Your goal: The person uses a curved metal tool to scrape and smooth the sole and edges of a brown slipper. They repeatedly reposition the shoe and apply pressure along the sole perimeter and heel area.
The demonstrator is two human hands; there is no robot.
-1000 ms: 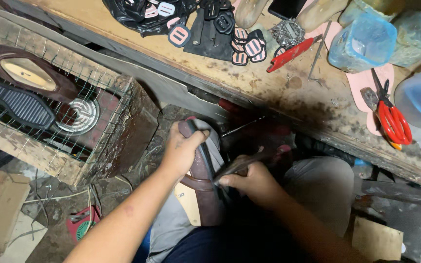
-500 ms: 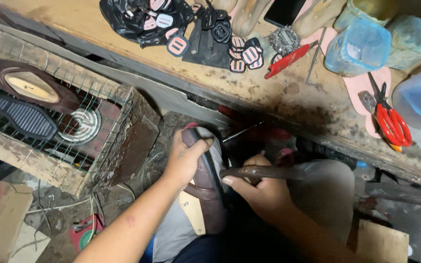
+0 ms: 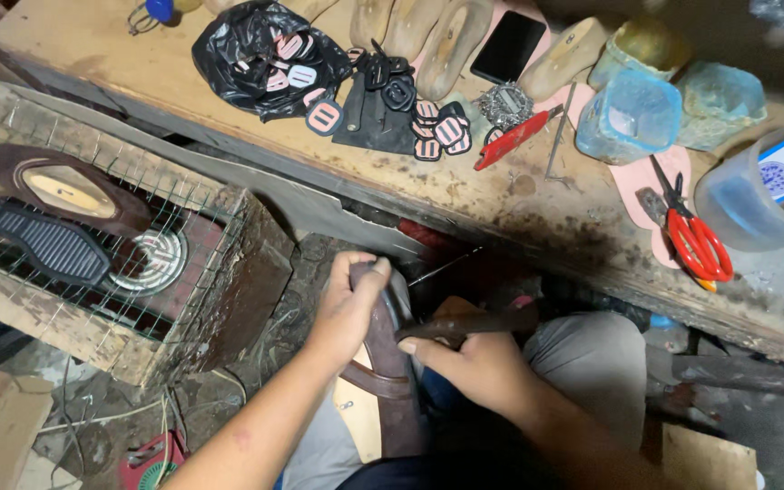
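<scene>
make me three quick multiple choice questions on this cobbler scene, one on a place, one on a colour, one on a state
1. Where do the scissors lie?
A. on the wire mesh
B. on the workbench
C. in the person's lap

2. What colour are the scissor handles?
A. red
B. green
C. white

3. What is the left hand doing?
A. resting flat on the bench
B. gripping the brown shoe
C. hanging empty

Answers: 1 B, they rest on the bench's right part. 2 A, both loops are red. 3 B, its fingers wrap the shoe's upper end while the right hand holds a dark tool against it.
</scene>
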